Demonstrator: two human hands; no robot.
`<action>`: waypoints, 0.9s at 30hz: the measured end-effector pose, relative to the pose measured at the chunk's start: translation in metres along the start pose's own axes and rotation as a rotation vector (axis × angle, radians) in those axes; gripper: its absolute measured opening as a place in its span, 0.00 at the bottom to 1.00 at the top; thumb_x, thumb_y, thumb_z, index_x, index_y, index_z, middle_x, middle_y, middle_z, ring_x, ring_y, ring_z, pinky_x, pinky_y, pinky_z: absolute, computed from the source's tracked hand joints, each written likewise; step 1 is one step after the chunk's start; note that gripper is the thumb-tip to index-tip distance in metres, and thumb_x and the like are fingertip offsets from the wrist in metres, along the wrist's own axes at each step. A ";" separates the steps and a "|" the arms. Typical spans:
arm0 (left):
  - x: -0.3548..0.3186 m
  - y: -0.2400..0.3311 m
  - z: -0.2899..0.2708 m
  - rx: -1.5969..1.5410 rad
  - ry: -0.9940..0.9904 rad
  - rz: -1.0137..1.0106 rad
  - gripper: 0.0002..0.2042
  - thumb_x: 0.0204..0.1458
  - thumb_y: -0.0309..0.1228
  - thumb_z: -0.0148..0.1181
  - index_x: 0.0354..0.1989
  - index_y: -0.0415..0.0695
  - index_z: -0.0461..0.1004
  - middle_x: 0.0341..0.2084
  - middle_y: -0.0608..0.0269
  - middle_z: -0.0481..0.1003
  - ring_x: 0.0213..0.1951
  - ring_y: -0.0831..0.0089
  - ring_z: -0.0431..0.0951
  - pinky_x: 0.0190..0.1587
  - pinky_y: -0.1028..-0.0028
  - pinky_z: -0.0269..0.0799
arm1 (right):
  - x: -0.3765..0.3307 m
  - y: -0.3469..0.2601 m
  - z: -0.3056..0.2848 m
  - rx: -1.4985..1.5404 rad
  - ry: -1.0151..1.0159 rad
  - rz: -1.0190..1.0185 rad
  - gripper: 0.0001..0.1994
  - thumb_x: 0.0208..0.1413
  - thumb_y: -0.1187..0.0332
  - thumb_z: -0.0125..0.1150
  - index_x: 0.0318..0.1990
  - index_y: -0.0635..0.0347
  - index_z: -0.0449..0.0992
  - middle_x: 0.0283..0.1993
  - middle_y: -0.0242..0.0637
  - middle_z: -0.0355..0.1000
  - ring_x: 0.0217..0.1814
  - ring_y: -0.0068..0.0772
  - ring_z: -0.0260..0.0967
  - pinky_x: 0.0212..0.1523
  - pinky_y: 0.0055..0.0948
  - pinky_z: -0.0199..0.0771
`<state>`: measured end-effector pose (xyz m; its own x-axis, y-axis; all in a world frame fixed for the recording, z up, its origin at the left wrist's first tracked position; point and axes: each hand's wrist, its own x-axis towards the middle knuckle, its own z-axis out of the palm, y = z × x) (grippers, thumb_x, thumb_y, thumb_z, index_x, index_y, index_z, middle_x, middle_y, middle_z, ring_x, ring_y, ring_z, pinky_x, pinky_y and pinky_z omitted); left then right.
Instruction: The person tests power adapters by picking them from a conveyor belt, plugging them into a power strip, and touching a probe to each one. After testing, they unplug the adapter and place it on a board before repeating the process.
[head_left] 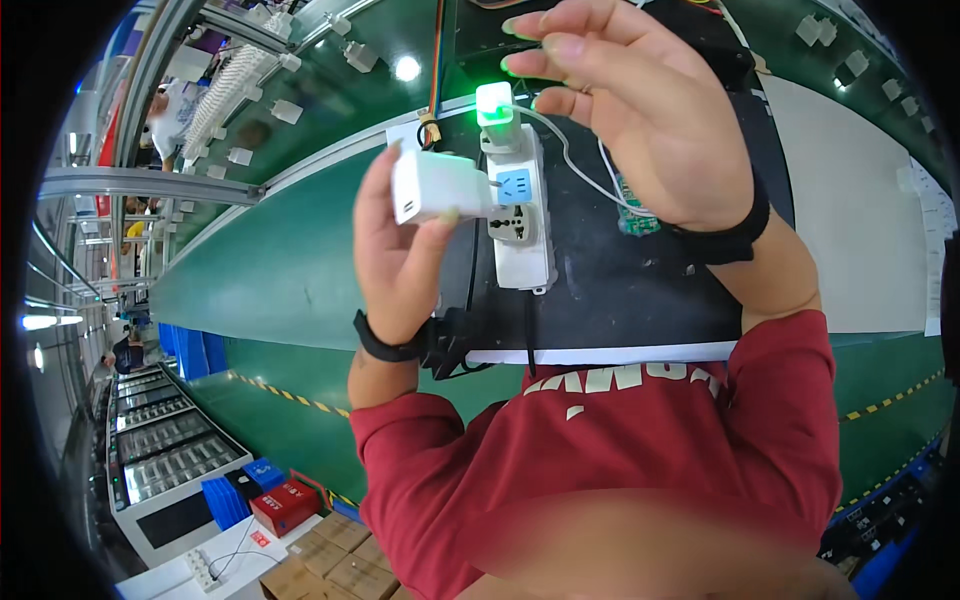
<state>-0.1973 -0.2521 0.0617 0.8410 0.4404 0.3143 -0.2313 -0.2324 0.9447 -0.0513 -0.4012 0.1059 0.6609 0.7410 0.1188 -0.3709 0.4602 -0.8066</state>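
A: What is the left hand [400, 250] doing, there in the middle of the frame?

B: It grips a white charger block [437, 187], thumb below and fingers behind, with the block's prongs pointing right and meeting the blue socket of a white power strip [520, 215].

A: And the strip itself?

B: It lies lengthwise on a black mat [620, 290], just right of the left hand. A second white charger [496, 108] sits plugged in at its upper end, glowing green, with a thin white cable [570, 150] running off it to the right.

A: The right hand [640, 110]?

B: Raised in the upper middle of the frame, above the strip. Its fingers are loosely curled and hold nothing; the white cable passes beneath it. Whether a fingertip touches the glowing charger I cannot tell.

A: Anything else close by?

B: A small green circuit board [635, 215] rests on the mat under the right wrist. Both wrists wear black bands, and the sleeves are dark red. A green conveyor belt [290, 270] runs behind the mat, carrying more white chargers in the upper left.
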 end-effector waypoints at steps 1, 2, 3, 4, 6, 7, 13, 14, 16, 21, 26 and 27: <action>0.001 -0.007 -0.001 0.019 -0.049 -0.025 0.27 0.50 0.24 0.54 0.58 0.34 0.51 0.50 0.54 0.63 0.48 0.70 0.67 0.49 0.71 0.64 | 0.001 -0.002 0.000 0.041 0.029 0.034 0.08 0.51 0.77 0.49 0.40 0.68 0.67 0.38 0.43 0.68 0.40 0.32 0.67 0.43 0.25 0.65; 0.000 -0.011 0.000 0.043 -0.090 -0.067 0.27 0.51 0.25 0.54 0.58 0.34 0.52 0.49 0.54 0.63 0.47 0.70 0.68 0.49 0.71 0.65 | 0.002 -0.005 -0.002 0.102 0.035 0.050 0.08 0.52 0.77 0.49 0.40 0.68 0.66 0.37 0.40 0.68 0.40 0.27 0.66 0.41 0.22 0.65; -0.001 -0.017 0.001 0.065 -0.125 -0.041 0.27 0.50 0.26 0.55 0.57 0.33 0.53 0.48 0.54 0.64 0.47 0.70 0.68 0.48 0.72 0.65 | 0.003 -0.005 -0.003 0.134 0.043 0.058 0.07 0.53 0.77 0.49 0.40 0.68 0.66 0.37 0.39 0.68 0.39 0.25 0.66 0.41 0.21 0.65; -0.002 -0.020 0.003 0.099 -0.160 -0.065 0.26 0.50 0.26 0.56 0.56 0.33 0.55 0.47 0.54 0.65 0.47 0.70 0.68 0.48 0.72 0.65 | 0.005 -0.006 -0.005 0.165 0.051 0.065 0.07 0.54 0.77 0.49 0.40 0.67 0.66 0.36 0.37 0.68 0.39 0.23 0.66 0.40 0.20 0.65; -0.002 -0.025 0.004 0.181 -0.184 -0.010 0.26 0.49 0.26 0.57 0.56 0.33 0.56 0.46 0.53 0.67 0.47 0.70 0.69 0.48 0.72 0.65 | 0.007 -0.005 -0.008 0.082 0.040 0.033 0.07 0.53 0.77 0.49 0.40 0.67 0.67 0.36 0.37 0.68 0.38 0.23 0.66 0.40 0.20 0.64; -0.003 -0.026 0.005 0.275 -0.206 0.031 0.27 0.47 0.27 0.59 0.55 0.33 0.57 0.45 0.52 0.68 0.47 0.69 0.69 0.48 0.73 0.65 | 0.009 -0.003 -0.010 0.055 0.038 0.023 0.07 0.53 0.77 0.50 0.40 0.67 0.67 0.36 0.37 0.68 0.38 0.23 0.65 0.40 0.20 0.64; -0.005 -0.023 0.001 0.504 -0.280 0.128 0.28 0.42 0.24 0.62 0.54 0.36 0.61 0.44 0.48 0.69 0.45 0.58 0.71 0.47 0.71 0.66 | 0.017 0.000 -0.022 0.041 0.074 0.054 0.07 0.53 0.76 0.50 0.39 0.65 0.67 0.36 0.35 0.68 0.38 0.22 0.65 0.40 0.19 0.63; -0.004 -0.022 0.000 0.406 -0.231 0.100 0.28 0.41 0.24 0.62 0.53 0.36 0.61 0.44 0.48 0.69 0.44 0.57 0.71 0.46 0.70 0.66 | 0.018 0.000 -0.023 0.044 0.093 0.076 0.06 0.53 0.75 0.50 0.39 0.64 0.67 0.36 0.34 0.68 0.38 0.21 0.65 0.40 0.19 0.63; -0.002 -0.022 -0.001 0.460 -0.225 0.090 0.29 0.40 0.24 0.63 0.53 0.36 0.61 0.44 0.48 0.69 0.44 0.56 0.71 0.46 0.70 0.66 | 0.019 0.003 -0.026 0.053 0.112 0.105 0.06 0.53 0.75 0.50 0.39 0.64 0.67 0.36 0.33 0.68 0.38 0.20 0.64 0.40 0.19 0.62; 0.000 -0.027 0.003 0.768 -0.384 0.257 0.29 0.39 0.26 0.64 0.52 0.36 0.61 0.43 0.50 0.70 0.45 0.54 0.70 0.50 0.66 0.63 | 0.029 0.025 -0.031 -0.279 -0.095 -0.193 0.11 0.51 0.70 0.54 0.40 0.68 0.70 0.35 0.34 0.70 0.36 0.17 0.66 0.37 0.17 0.66; 0.012 -0.026 -0.009 0.573 -0.436 0.071 0.30 0.41 0.26 0.61 0.55 0.36 0.57 0.49 0.50 0.65 0.53 0.56 0.63 0.56 0.63 0.57 | 0.041 0.050 -0.035 -1.094 -0.142 -0.546 0.16 0.43 0.66 0.60 0.40 0.64 0.71 0.44 0.42 0.68 0.46 0.40 0.66 0.48 0.29 0.64; 0.021 -0.027 -0.012 0.228 -0.477 0.036 0.31 0.43 0.26 0.59 0.57 0.35 0.54 0.52 0.51 0.62 0.56 0.59 0.60 0.58 0.64 0.54 | 0.042 0.053 -0.036 -1.153 -0.165 -0.565 0.15 0.42 0.66 0.61 0.38 0.64 0.72 0.43 0.41 0.68 0.45 0.40 0.66 0.47 0.30 0.64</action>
<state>-0.1795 -0.2259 0.0440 0.9758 -0.0025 0.2187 -0.1967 -0.4466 0.8728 -0.0200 -0.3633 0.0472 0.4223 0.6728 0.6074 0.7588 0.1041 -0.6429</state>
